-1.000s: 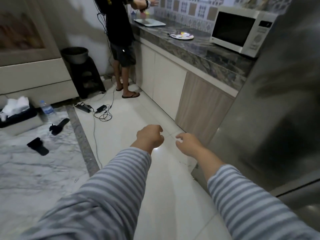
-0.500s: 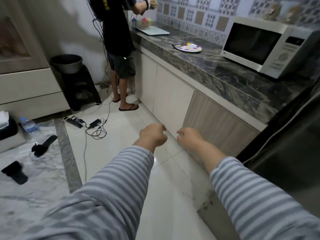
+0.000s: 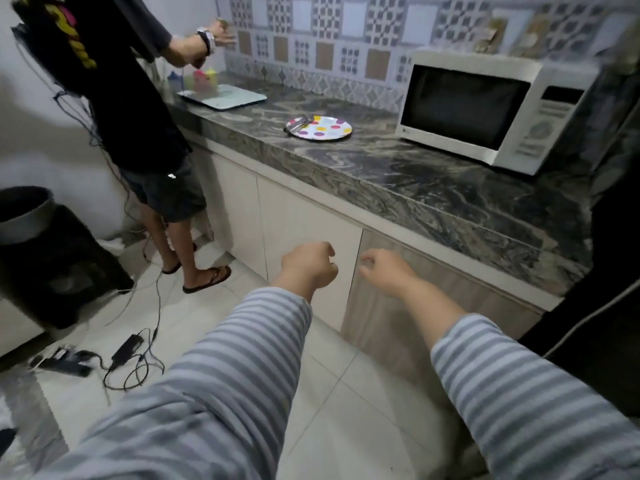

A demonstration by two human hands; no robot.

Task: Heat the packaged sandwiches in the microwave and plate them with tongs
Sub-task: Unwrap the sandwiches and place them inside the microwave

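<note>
Hanging empty, left hand (image 3: 309,263) and right hand (image 3: 384,268) face the microwave (image 3: 498,105).

The view swung toward the surface (image 3: 433,188). The microwave (image 3: 491,105) and plate (image 3: 323,128) came closer. The fridge slid out of sight.

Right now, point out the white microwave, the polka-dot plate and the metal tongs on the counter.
white microwave (image 3: 464,107), head view, middle of its dark door window.
polka-dot round plate (image 3: 323,129), head view, bare dotted face.
metal tongs (image 3: 297,125), head view, arms lying on the plate's left rim.
</note>
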